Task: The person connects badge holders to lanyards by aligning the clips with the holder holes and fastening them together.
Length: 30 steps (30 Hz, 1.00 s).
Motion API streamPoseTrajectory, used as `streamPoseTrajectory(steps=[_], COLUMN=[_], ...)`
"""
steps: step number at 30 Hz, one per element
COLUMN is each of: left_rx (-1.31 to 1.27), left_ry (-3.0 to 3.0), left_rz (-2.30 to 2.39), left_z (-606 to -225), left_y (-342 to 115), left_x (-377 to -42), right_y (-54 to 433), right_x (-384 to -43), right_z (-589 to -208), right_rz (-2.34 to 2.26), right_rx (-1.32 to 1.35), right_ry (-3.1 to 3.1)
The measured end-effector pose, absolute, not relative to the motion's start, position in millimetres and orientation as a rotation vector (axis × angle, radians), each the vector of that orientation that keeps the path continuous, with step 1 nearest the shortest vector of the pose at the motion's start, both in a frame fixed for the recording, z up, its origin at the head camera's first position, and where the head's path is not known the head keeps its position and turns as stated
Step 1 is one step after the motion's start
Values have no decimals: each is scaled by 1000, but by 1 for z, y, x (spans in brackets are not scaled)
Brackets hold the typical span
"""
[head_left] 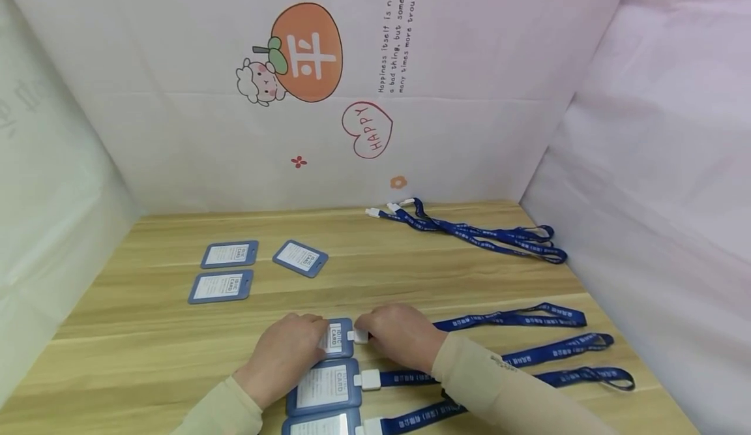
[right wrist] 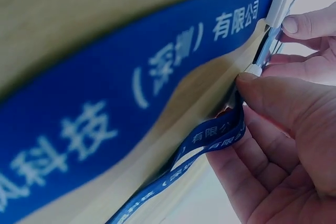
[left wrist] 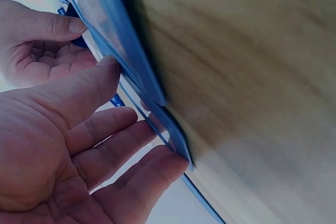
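My left hand [head_left: 286,355] holds a blue ID card holder [head_left: 336,338], with thumb and fingers at its edges in the left wrist view. My right hand [head_left: 405,334] pinches the white clip [head_left: 360,336] of a blue lanyard [right wrist: 210,135] at the holder's slotted end. Thumb and fingers close around clip and strap in the right wrist view. Directly below, a second card holder [head_left: 328,386] lies joined to the white clip [head_left: 370,379] of its lanyard. A third holder [head_left: 328,425], partly cut off by the frame's lower edge, also has a lanyard clip at its end.
Three loose card holders [head_left: 229,254] lie at the back left of the wooden table [head_left: 147,330]. Several unattached blue lanyards [head_left: 469,231] are bunched at the back right. Looped straps [head_left: 563,350] stretch toward the right edge. Printed cloth walls [head_left: 235,161] enclose the back and sides.
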<state>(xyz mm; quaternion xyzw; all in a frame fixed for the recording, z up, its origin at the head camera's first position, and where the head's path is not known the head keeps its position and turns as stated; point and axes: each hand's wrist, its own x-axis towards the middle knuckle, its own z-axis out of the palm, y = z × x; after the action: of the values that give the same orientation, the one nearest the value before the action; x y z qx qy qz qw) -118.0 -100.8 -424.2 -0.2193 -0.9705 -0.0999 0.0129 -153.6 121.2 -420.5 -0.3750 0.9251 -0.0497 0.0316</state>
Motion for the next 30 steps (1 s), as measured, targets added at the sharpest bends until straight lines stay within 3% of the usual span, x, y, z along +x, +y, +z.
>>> streamPoseTrajectory(steps=[10,30], left_rx=[-671,-658], left_ry=[-3048,-3062], left_rz=[-307,-278], left_z=[-425,-425], left_y=[-101,-102], left_x=[-118,-119], right_y=[131,148], right_x=[-155,-158], right_z=[-420,-420], right_rz=[-106,-157], right_rx=[-999,-1058], right_ry=[2800,2809])
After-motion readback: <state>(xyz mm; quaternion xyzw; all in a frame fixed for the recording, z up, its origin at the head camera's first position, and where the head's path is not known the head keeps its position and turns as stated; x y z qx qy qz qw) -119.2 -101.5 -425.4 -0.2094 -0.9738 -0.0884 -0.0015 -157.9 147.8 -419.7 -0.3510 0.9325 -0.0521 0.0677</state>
